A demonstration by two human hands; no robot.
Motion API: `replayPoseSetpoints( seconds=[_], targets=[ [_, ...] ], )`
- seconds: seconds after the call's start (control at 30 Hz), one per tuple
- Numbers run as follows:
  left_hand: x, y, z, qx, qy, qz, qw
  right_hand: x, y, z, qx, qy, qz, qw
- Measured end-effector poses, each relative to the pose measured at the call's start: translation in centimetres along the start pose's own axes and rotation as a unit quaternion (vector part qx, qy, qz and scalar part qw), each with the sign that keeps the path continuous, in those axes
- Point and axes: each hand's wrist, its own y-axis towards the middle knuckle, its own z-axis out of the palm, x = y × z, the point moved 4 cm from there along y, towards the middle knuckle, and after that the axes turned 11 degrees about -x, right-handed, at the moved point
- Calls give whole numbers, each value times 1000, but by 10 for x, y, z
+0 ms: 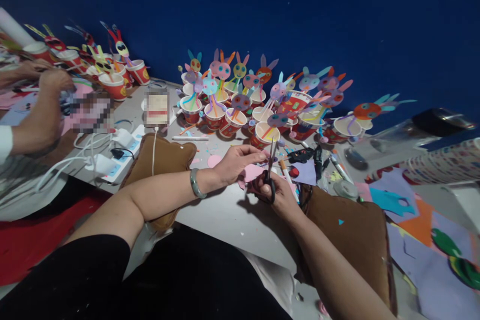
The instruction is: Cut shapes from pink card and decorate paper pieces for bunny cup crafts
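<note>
Black-handled scissors are in my right hand, its fingers through the handles. Their blades point up and away from me and look slightly parted. My left hand, with a jade-like bangle on its wrist, is closed in a pinch beside the blades. Between its fingertips is a small piece of paper, partly hidden, its shape unclear. Pink paper shows just below the left fingers. Beyond my hands stand several red paper cups with colourful rabbit-eared paper figures.
Brown cushions lie under both forearms. To the left are a power strip with white cables and a co-worker's hand. Coloured paper sheets, a tape roll and stacked cups are at right.
</note>
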Motion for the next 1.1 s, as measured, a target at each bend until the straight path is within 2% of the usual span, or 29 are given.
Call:
replayPoseSetpoints(
  seconds=[0.43, 0.63, 0.97, 1.1],
  targets=[
    [3, 0, -2, 17, 27, 1, 1000, -7, 1, -1, 7, 7, 12, 1000],
    [4, 2, -4, 6, 28, 10, 1000, -11, 1, -1, 4, 16, 13, 1000],
    [4, 3, -3, 6, 18, 9, 1000, -3, 4, -1, -6, -23, 27, 999],
    [1, 6, -4, 5, 23, 37, 999, 1, 4, -6, -11, -38, 25, 999]
  ],
)
